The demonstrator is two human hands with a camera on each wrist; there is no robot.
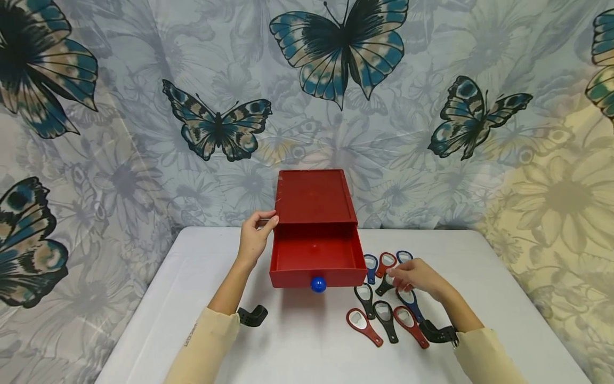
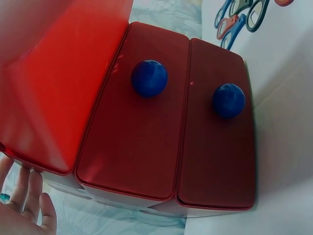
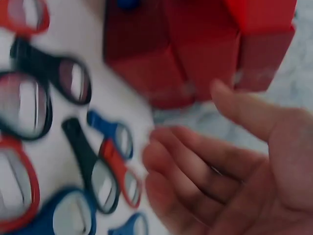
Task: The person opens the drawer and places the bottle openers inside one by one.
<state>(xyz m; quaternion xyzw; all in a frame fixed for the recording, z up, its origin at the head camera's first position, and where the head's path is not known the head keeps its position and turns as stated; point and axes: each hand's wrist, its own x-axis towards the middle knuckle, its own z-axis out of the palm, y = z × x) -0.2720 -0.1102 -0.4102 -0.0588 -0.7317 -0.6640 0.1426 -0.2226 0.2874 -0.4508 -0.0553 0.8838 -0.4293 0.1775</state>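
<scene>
left hand [image 1: 254, 237] at edge of cabinet [image 1: 314, 197]

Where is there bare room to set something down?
The table is bare left of the left hand, in front of the open drawer up to the magnifying glasses, and right of the right hand. It is crowded right of the drawer, among the magnifying glasses.

Red cabinet [image 1: 314, 197], top drawer [image 1: 292, 279] open, beside red, blue and dark magnifying glasses [image 1: 384, 312]

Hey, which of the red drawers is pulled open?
The top drawer: it's slid out so its red inside shows, while the middle drawer and bottom drawer below it are both shut.
</scene>
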